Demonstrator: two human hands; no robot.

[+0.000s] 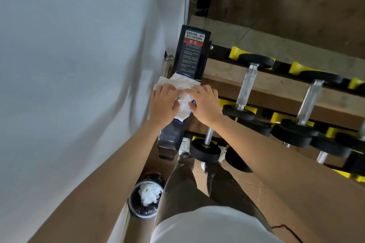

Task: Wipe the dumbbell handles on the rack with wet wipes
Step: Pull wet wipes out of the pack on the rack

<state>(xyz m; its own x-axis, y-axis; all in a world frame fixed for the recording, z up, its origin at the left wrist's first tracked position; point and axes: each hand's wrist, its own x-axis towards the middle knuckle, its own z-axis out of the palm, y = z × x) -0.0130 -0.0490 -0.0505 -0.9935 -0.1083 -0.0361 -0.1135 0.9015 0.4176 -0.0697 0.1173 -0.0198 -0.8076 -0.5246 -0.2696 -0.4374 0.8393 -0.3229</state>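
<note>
A white wet wipe [178,84] lies over a blue-and-white wipe pack [182,113] on the slanted end post of the black dumbbell rack [190,53]. My left hand [165,104] grips the wipe from the left. My right hand [205,104] pinches the wipe on the right, with the pack under its fingers. Black dumbbells with silver handles [246,87] rest in yellow cradles on the rack, to the right of both hands. None of the dumbbells is touched.
A white wall [79,65] runs close on the left. A small bin [147,196] lined with a black bag holds crumpled white wipes on the floor by my legs. Lower rack tiers carry more dumbbells [206,149]. A mirror behind the rack reflects the floor.
</note>
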